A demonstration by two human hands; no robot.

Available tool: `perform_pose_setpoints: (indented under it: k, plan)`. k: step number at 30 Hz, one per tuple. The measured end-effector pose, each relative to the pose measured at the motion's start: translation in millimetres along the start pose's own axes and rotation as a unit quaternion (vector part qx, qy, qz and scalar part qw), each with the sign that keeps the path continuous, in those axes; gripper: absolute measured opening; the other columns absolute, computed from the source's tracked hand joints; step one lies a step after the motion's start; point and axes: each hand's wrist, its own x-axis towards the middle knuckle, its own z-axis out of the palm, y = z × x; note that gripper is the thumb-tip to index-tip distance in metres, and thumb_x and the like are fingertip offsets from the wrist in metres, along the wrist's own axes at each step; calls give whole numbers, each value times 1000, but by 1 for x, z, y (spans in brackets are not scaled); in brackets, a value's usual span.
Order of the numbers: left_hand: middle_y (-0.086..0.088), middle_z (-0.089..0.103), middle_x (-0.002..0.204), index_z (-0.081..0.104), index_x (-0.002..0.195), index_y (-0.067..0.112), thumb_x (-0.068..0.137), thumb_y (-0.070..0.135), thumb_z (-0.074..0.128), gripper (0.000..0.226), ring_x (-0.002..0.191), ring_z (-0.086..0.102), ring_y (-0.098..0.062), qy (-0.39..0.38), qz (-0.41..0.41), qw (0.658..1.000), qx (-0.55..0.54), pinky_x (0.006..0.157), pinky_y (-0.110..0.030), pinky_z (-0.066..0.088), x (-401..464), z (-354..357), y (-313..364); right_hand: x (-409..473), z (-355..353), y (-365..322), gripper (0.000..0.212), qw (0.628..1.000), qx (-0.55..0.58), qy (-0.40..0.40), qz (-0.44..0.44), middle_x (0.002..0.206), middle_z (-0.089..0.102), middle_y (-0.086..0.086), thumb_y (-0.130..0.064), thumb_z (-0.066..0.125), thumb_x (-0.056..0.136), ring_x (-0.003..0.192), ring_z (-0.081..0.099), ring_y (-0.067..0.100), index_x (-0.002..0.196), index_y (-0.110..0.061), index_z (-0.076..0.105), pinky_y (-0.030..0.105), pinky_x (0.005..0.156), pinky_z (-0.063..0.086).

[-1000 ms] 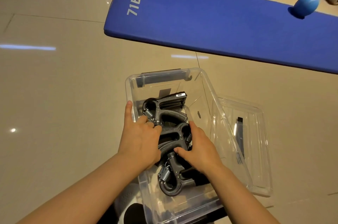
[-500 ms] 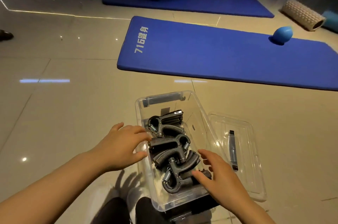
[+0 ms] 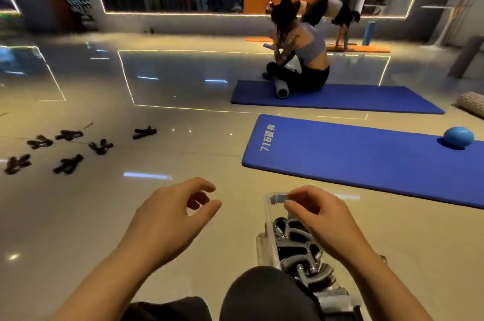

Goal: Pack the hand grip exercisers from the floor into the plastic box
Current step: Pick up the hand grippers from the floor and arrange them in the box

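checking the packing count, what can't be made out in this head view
- Plastic box: its right side and near end are hidden by the right hand, forearm and a knee, so the number of exercisers inside is unclear.
- Six loose grips on the floor: far, dark and blurred; details unreadable.
- Left hand: fingers loosely curled, holding nothing.
- Box lid: not visible.

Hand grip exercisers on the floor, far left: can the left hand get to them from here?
Probably not without moving closer. The left hand hovers empty over bare floor; the loose exercisers lie well beyond it, nothing between.
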Motion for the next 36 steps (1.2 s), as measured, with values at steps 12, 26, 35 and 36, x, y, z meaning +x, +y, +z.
perform_pose_setpoints:
  k: [12,26,35,36]
  plan:
    - [21,58,99,54,114,37,92,44,48,24,90,54,0,93,-225,969,38,70,-18,42,-53,-45,-169,66,208,-145,23,951,-153,-251,-100,94,64,-11,-45,60,86,81,61,5,102,-29,64,25,74,52]
    - [17,60,79,61,88,32,92,28,52,11,72,55,0,180,-286,940,-35,59,-16,46,-4,-121,-289,166,310,-237,5,949,-142,-218,-180,94,65,-11,-33,61,89,86,58,2,92,-32,65,23,76,49]
    - [14,58,77,60,85,28,92,27,52,11,70,54,-4,198,-269,941,-62,57,-17,42,43,-128,-339,200,368,-262,13,947,-145,-210,-197,91,61,-12,-33,58,91,82,56,3,101,-27,64,17,67,43]
    - [14,59,78,61,85,28,92,27,52,11,70,55,-4,193,-271,941,-63,58,-18,43,50,-129,-347,204,373,-256,12,950,-142,-202,-190,90,61,-13,-33,58,91,82,56,2,99,-28,64,18,69,45]
